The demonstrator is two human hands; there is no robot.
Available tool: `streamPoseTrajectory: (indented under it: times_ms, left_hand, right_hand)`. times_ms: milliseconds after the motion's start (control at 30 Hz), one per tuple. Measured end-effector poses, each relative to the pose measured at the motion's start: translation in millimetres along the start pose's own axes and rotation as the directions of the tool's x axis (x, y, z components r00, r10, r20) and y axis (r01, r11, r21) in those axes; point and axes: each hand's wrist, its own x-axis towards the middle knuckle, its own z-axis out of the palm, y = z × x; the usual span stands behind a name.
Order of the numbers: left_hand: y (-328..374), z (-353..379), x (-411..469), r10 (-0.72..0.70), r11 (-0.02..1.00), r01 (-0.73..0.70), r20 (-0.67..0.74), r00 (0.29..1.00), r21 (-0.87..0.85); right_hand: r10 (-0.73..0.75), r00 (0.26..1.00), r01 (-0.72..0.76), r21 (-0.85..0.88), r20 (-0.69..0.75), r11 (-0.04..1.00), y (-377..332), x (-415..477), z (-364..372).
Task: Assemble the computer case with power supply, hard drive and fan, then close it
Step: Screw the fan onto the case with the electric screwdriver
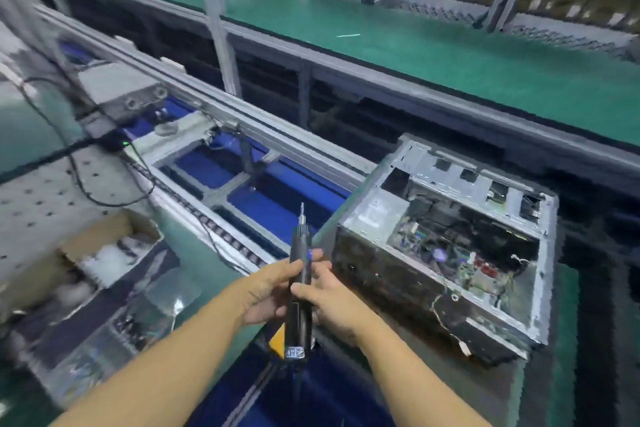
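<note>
A black electric screwdriver [298,288] points up and away in front of me, its metal bit at the top. My left hand [268,291] grips its body from the left. My right hand [325,291] grips it from the right, fingers curled over the barrel. To the right lies the open computer case [446,246] on its side, grey metal frame, with a circuit board and wires showing inside. Both hands are left of the case and apart from it.
A cardboard box [104,253] with small parts sits at the left, beside plastic trays [114,329]. A conveyor with blue panels [249,198] runs diagonally behind the screwdriver. Black cables [79,180] cross the perforated bench at the left. A green belt [415,45] lies farther back.
</note>
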Motion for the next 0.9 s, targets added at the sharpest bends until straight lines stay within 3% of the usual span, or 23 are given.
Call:
streamPoseTrajectory:
  times_ms: [133,267,433,600,833,900]
  left_hand:
    - [-7.2,-41.4,-48.9,-0.055,0.995,0.023,-0.321,0.945,-0.102]
    - [-13.8,-85.3,-80.5,-0.056,0.998,0.057,-0.493,0.868,-0.012]
    - [-27.8,-127.2,-90.6,-0.106,0.974,0.2,-0.558,0.823,0.11]
    - [-56.3,-161.2,-79.7,-0.06,0.897,0.344,-0.693,0.718,0.279]
    - [-77.0,-185.3,-60.6,-0.079,0.76,0.462,-0.64,0.764,0.457]
    - [-79.4,-186.6,-56.4,-0.049,0.713,0.499,-0.675,0.736,0.493]
  right_hand:
    - [0.06,0.996,-0.058,-0.021,0.072,0.998,29.7,49.7,52.9]
    - [0.133,0.987,-0.126,-0.081,0.092,0.989,59.4,90.0,94.0]
    - [0.227,0.974,-0.223,-0.092,0.028,0.97,94.2,128.0,128.0]
    - [0.263,0.958,-0.282,-0.209,-0.114,0.936,127.0,156.2,150.8]
    - [0.337,0.871,-0.466,-0.383,-0.359,0.798,153.4,175.1,159.9]
    - [0.3,0.874,-0.461,-0.456,-0.383,0.761,155.3,178.3,162.0]
